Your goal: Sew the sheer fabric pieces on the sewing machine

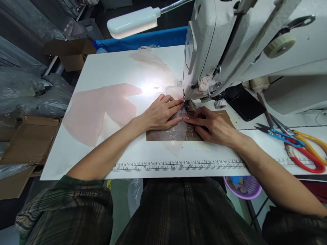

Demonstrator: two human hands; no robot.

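Note:
A thin sheer pale fabric (176, 133) lies under the presser foot (190, 105) of a white sewing machine (204, 47). My left hand (165, 112) rests flat on it, fingers stretched toward the foot. Just right of the needle area, my right hand (211, 126) has its fingers bent, thumb and forefinger closed on the fabric near my left thumb. A brown plate (153, 136) shows beneath the cloth. Whether the needle is down in the fabric cannot be made out. Pale pink cut pieces (87, 109) are spread on the table to the left.
Red-handled scissors (306, 163), blue thread snips (286, 135) and a black phone (245, 102) lie at right. A lit lamp (133, 23) hangs over the table. A measuring scale (176, 166) runs along the front edge. Below sits a purple basket (245, 194); cardboard boxes (30, 139) stand left.

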